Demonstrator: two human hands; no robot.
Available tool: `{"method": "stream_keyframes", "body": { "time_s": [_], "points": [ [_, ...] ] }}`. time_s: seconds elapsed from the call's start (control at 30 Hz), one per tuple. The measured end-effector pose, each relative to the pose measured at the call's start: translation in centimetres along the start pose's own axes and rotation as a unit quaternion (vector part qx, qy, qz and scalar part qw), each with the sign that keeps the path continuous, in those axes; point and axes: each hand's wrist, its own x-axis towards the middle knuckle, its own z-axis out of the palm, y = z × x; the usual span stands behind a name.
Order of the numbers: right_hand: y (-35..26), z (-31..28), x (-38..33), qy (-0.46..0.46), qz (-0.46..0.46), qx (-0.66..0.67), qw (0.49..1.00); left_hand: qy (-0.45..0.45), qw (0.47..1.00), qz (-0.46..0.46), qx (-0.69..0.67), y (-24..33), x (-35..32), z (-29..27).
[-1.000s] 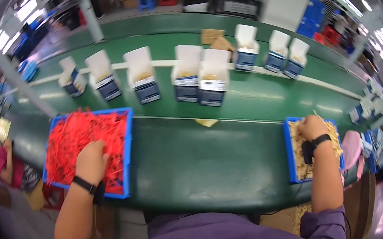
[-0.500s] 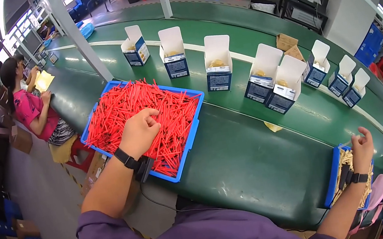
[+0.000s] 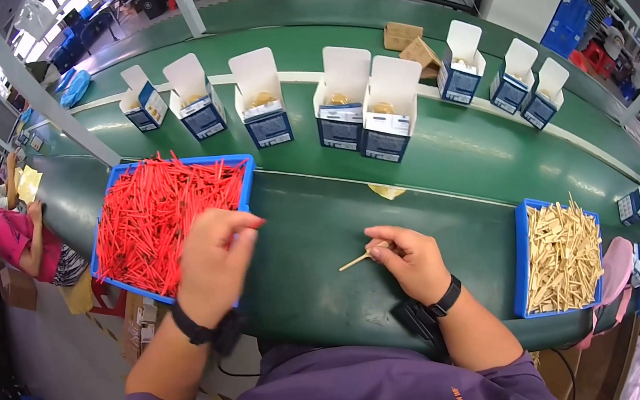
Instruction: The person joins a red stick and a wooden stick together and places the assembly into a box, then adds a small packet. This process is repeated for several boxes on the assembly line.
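My left hand (image 3: 221,251) is closed, in front of the right side of a blue tray (image 3: 248,185) full of thin red sticks (image 3: 150,216). A bit of red shows at its fingertips, seemingly the end of one red stick; the rest is hidden by the hand. Over the dark green worktop, my right hand (image 3: 414,260) pinches a slim tan wooden stick (image 3: 356,261) that points left. Farther right, a second blue tray (image 3: 522,261) holds many tan wooden pieces (image 3: 563,252). Both wrists wear black bands with small dark devices.
Several open blue-and-white boxes (image 3: 267,125) stand in a row across the green belt beyond my hands. Behind them lie brown cartons (image 3: 413,44). A scrap of yellow paper (image 3: 387,190) lies near the belt's edge. Two people (image 3: 18,234) sit at the far left.
My right hand has left the tan tray and come to the middle with a wooden stick. The left hand has lifted toward the red tray's right side. The view has shifted right.
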Motion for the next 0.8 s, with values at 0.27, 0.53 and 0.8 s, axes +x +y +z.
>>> {"method": "stream_keyframes", "body": {
  "time_s": [0.27,0.53,0.8],
  "points": [
    [0.4,-1.2,0.3,0.065,-0.065,-0.019,0.996,-0.148,0.921,-0.179,-0.314,3.6,-2.2,14.5],
    [2.0,-1.8,0.5,0.021,0.145,0.207,0.967,-0.157,0.855,-0.237,-0.435,4.0,-1.5,15.4],
    [0.9,0.0,0.8,-0.034,0.148,0.203,0.967,-0.174,0.834,-0.252,-0.459,1.5,-3.4,14.6]
  ]
}}
